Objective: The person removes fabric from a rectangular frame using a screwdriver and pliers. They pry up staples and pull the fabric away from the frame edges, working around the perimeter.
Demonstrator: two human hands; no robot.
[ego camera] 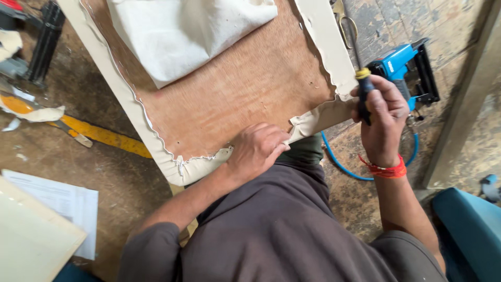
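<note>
Plywood seat panel (245, 89) lay tilted across the person's lap, bare wood side up, cream fabric (162, 151) wrapped over its edges w/ a wavy trimmed border. Left hand (258, 151) was pressed flat-ish on the near edge, fingers curled down onto the fabric fold just beside the near-right corner; it held nothing else. Right hand (383, 117) was closed round a screwdriver (364, 78), black handle w/ yellow collar, shaft pointing up and away, running roughly along the panel's right edge. Tip was hard to make out against the fabric. The loose corner fold (313, 122) sat between the 2 hands, nearer the left; the right w/ the tool was off the panel's right side, just apart from it. Blue pneumatic stapler (404, 68) sat on the floor behind the right hand, blue hose (339, 162) looping below. White cloth (182, 31) lay on the panel's far part. Papers (62, 201) lay on the floor at left.
</note>
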